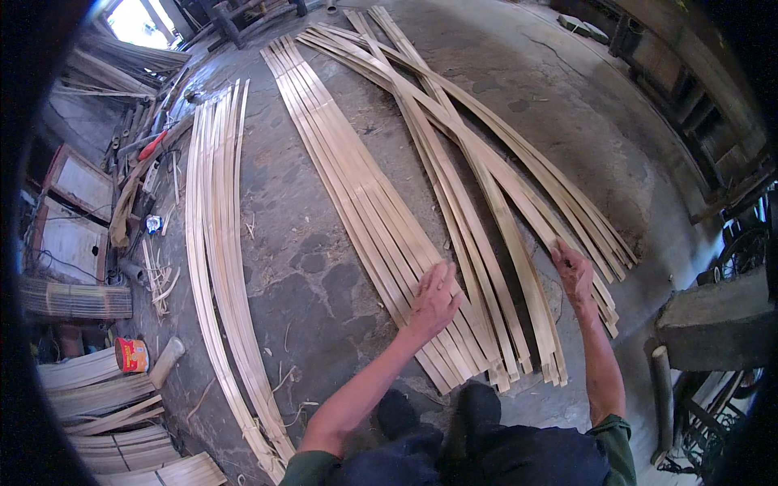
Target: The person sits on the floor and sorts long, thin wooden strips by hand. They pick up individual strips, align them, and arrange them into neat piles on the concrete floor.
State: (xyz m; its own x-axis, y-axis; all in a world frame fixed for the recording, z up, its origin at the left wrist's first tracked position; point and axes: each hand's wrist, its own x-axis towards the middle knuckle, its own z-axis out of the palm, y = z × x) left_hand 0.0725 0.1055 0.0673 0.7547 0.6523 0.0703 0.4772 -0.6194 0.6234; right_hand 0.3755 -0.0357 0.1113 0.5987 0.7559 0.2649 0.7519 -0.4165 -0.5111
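A row of long, pale bamboo strips point(356, 194) lies side by side on the floor in front of me. My left hand point(436, 304) rests on top of this row near its close end, fingers lying over the strips. To the right, more strips point(510, 186) lie in loose bundles that cross one another. At the right edge of the long slanting bundle, my right hand point(574, 271) has its fingers curled in a pinch at a strip; the fingertips are partly hidden. Both forearms reach forward from the lower edge.
Another group of strips point(219, 178) runs along the left. Stacked strip bundles point(121, 405) and a red and yellow tub point(131, 355) stand at the lower left. A concrete block point(713, 320) is at the right. My feet point(478, 405) are just behind the strips' near ends.
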